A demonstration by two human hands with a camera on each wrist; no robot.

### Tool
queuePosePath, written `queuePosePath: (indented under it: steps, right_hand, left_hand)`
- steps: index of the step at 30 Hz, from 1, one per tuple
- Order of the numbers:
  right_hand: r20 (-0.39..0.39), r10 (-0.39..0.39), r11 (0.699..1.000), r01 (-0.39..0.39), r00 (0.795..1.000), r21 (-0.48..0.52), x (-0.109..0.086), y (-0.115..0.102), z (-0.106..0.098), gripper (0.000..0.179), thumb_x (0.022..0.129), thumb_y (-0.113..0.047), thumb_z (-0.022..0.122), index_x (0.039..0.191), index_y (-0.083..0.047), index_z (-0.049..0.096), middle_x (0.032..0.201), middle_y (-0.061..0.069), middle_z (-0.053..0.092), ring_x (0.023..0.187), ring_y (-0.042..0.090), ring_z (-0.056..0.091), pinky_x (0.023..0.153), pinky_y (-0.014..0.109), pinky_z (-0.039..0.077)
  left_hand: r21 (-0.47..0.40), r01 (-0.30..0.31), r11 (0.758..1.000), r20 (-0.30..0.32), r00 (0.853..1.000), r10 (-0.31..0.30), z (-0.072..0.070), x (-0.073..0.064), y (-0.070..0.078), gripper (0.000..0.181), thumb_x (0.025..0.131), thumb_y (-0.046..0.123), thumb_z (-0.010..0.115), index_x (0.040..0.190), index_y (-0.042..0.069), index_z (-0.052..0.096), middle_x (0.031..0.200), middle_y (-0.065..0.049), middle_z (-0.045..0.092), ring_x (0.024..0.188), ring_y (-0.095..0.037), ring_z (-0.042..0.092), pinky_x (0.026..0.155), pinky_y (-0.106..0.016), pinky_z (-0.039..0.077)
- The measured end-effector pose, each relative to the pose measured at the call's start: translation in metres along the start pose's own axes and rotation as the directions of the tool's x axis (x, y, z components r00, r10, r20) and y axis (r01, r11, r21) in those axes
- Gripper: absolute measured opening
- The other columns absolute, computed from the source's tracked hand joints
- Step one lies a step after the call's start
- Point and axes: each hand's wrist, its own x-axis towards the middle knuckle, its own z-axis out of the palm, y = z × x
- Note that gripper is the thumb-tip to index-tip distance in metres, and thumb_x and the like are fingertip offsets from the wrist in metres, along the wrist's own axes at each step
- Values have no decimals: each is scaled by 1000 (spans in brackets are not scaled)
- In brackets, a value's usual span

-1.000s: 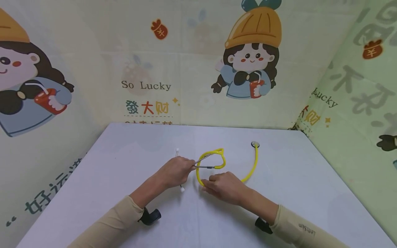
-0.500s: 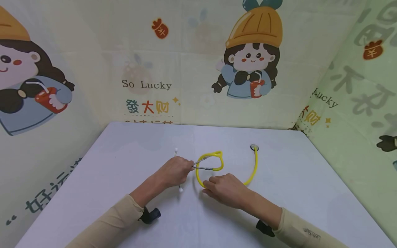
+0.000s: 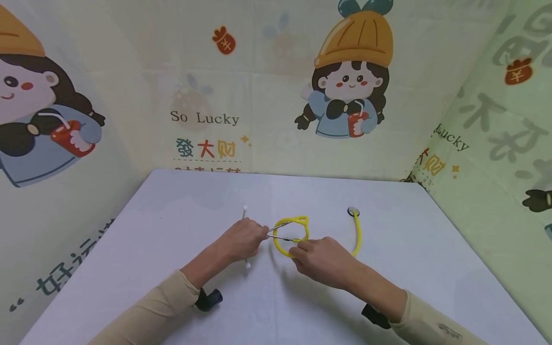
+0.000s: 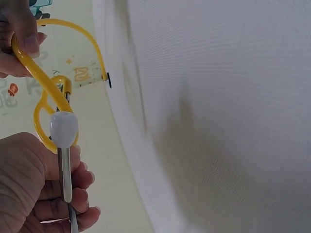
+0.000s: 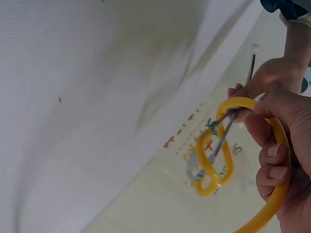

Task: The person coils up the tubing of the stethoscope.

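A stethoscope with yellow tubing [image 3: 358, 235] is held over the white table. My left hand [image 3: 243, 239] grips its metal ear tubes, whose white ear tips [image 3: 245, 208] stick out on either side of the fist. The left wrist view shows one ear tip [image 4: 63, 128] up close, with the fingers curled round the metal below it. My right hand [image 3: 323, 261] holds the yellow tube, its fingers wrapped about it in the right wrist view [image 5: 274, 165]. Between the hands the tubing forms a loop. Its round chest piece [image 3: 353, 212] is at the far right end of the tube.
The white tabletop [image 3: 194, 196] ends at a back wall covering [image 3: 271, 143] printed with cartoon figures and lettering. Similar printed cloth stands on the left and right sides. Black wrist cameras [image 3: 210, 300] sit under both forearms.
My right hand has shifted a little to the right along with the tube. The chest piece has come slightly nearer to me. My left hand stays almost in place, still gripping the ear tubes.
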Motion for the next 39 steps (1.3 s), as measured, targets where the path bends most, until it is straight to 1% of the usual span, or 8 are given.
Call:
queuePosePath:
  steps: [6,11,14,17,20,25,30,39]
  right_hand:
    - [44,-25,1000,25,999,5,2,1,-12,13,80,-12,81,86,-14,70,71,-8,60,58,3,51,48,14,35]
    - [7,-61,998,61,998,-13,4,3,-20,17,78,-11,82,81,-15,66,67,-9,54,55,3,43,46,14,29]
    - [-1,-88,996,88,996,-21,5,5,-25,21,78,-12,84,80,-16,63,65,-9,50,54,3,38,46,13,25]
    - [8,-122,992,122,993,-38,6,7,-31,24,78,-16,86,80,-16,61,65,-9,48,55,3,37,47,13,26]
    - [18,-144,988,145,989,-53,7,10,-37,28,79,-21,88,83,-16,61,68,-9,50,57,4,43,47,14,30]
    - [3,-125,992,125,992,-24,12,18,-42,26,81,-25,88,87,-17,65,73,-9,57,62,3,52,48,15,38]
    - [-46,-85,996,85,995,7,15,26,-42,23,80,-26,89,89,-18,70,74,-8,59,61,3,53,48,15,39]
    - [-76,-18,997,23,997,68,18,38,-38,25,77,-25,91,95,-17,75,76,-8,62,62,3,55,49,17,42]
  left_hand:
    - [22,38,999,66,997,-39,2,1,4,7,92,10,76,97,4,75,74,-3,71,59,-10,48,63,-25,47]
    - [29,56,998,96,994,-59,3,0,6,9,93,11,76,100,4,76,76,-4,72,59,-10,47,64,-25,47]
    - [29,50,998,104,993,-53,3,-1,6,10,92,9,77,101,4,77,78,-4,73,60,-10,49,66,-26,50]
    - [35,29,999,108,994,-32,3,-3,8,10,90,6,77,100,4,77,80,-4,74,62,-10,54,70,-28,52]
    - [49,0,999,114,993,-5,2,-4,9,11,88,3,78,99,4,76,81,-4,74,65,-12,58,74,-30,54]
    - [75,-24,997,138,990,13,1,-7,12,13,89,7,78,102,5,76,83,-3,74,68,-13,60,78,-30,55]
    - [72,-52,996,145,989,41,2,-9,11,10,92,11,77,101,7,75,82,-1,74,68,-13,59,77,-28,53]
    - [33,-123,992,121,986,118,1,-13,12,11,92,12,76,103,8,74,86,0,75,68,-11,58,73,-23,51]
